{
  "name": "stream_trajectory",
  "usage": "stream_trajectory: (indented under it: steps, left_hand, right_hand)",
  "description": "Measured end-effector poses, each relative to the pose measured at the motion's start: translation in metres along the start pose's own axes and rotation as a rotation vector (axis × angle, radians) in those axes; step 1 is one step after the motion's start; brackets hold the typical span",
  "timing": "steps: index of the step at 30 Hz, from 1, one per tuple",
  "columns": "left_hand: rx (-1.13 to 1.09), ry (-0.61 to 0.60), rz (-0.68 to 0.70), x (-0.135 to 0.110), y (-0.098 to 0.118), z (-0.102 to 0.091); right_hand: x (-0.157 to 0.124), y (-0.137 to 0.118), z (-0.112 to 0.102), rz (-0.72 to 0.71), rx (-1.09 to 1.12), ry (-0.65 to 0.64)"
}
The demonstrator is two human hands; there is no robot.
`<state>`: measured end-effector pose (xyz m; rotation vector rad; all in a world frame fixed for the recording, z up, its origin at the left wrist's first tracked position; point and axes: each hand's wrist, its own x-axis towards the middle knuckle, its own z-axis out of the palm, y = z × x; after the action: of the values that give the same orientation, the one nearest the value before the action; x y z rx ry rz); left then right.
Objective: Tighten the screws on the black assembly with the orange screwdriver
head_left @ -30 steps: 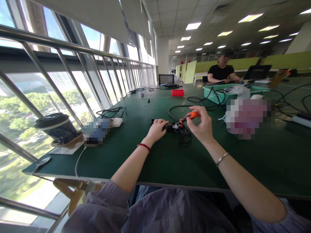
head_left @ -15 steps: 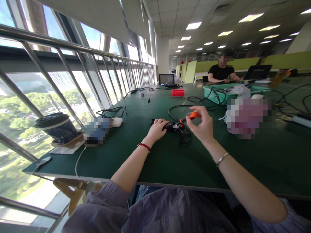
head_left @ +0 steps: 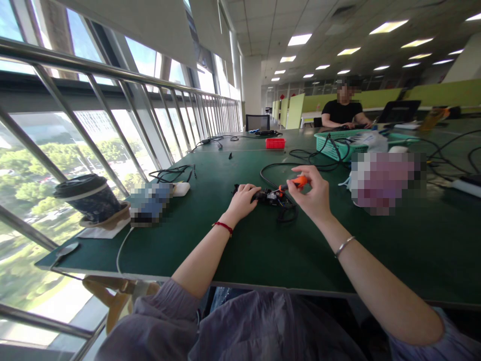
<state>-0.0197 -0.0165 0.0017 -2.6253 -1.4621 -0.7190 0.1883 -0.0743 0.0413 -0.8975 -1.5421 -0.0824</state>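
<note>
My left hand is closed over the left end of a small black device lying on the table. The device's inside shows, with pale parts and thin wires, though its exact kind is too small to make out. Between the thumb and fingers of my right hand is a screwdriver with an orange and black handle. It slants down to the left, its tip at the device's open part. Whether the tip sits in a screw cannot be seen. A black cable loops beside the device.
On the green table, a lidded paper cup and a blurred blue item stand left. A red tray and green basket lie farther back. A blurred pink item stands right. A person sits across the table.
The screwdriver's handle has turned slightly in my right fingers and sits a touch lower. My left hand and the device stay in place.
</note>
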Motion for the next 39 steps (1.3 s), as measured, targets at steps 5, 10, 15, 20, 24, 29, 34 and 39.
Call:
stream_trajectory:
  steps: [5, 10, 15, 20, 24, 29, 34, 39]
  left_hand:
    - [-0.009, 0.007, 0.01, 0.0, -0.0008, 0.0006]
    - [-0.012, 0.01, 0.0, -0.0002, -0.0006, 0.0009]
    - [-0.01, 0.011, 0.004, -0.0003, -0.0002, 0.0004]
    - [-0.023, 0.013, 0.009, 0.0001, -0.0009, 0.0008]
    - [-0.016, 0.012, 0.004, 0.0003, -0.0013, 0.0013]
    - [-0.011, 0.002, 0.001, 0.0002, -0.0009, 0.0009]
    - [-0.016, 0.003, 0.0, 0.0002, -0.0007, 0.0006]
    - [-0.014, -0.002, -0.003, 0.0, 0.0006, -0.0008]
  right_hand:
    - [-0.0001, -0.0003, 0.0008, -0.056, 0.033, 0.023]
    - [-0.0002, 0.0008, 0.0, 0.02, -0.005, -0.004]
    - [-0.0006, 0.0, 0.0005, 0.012, 0.012, 0.012]
    - [0.0003, 0.0015, 0.0017, -0.047, 0.048, 0.038]
    - [0.0005, 0.0019, 0.001, -0.007, 0.007, 0.014]
    - [0.0001, 0.0015, -0.0001, 0.049, -0.024, -0.02]
    - [-0.0005, 0.0018, 0.0008, -0.006, 0.021, 0.028]
    - [-0.0004, 0.0025, 0.0009, -0.005, -0.008, 0.021]
